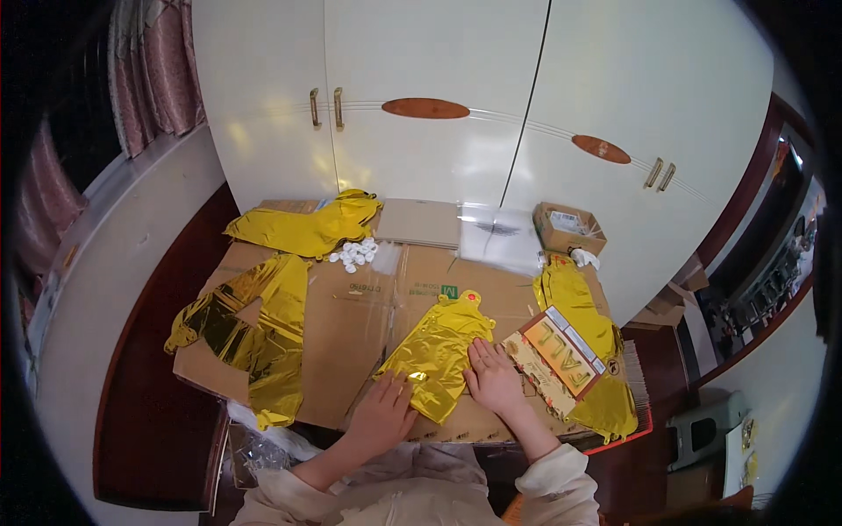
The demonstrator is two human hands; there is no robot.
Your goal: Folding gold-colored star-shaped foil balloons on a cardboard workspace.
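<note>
A flat gold foil balloon (pixel 434 351) lies in front of me on the cardboard surface (pixel 342 342), with small tabs and a red spot at its far end. My left hand (pixel 383 410) rests on its near left edge, fingers stretched out. On its right edge lies my right hand (pixel 494 377), also flat with fingers extended. Just right of that hand, a printed header card (pixel 561 361) sits on top of another gold foil balloon (pixel 572 294). To the left is a gold foil balloon with an opening in its middle (pixel 281 307). Behind it lies a further gold balloon (pixel 303 226).
Several small white rolls (pixel 355 254) sit at the back left. Along the back are a grey-brown board (pixel 419 222), a clear plastic sleeve (pixel 498 237) and a small cardboard box (pixel 570 230). A white wardrobe (pixel 430 53) stands behind. A grey stool (pixel 707 431) is at right.
</note>
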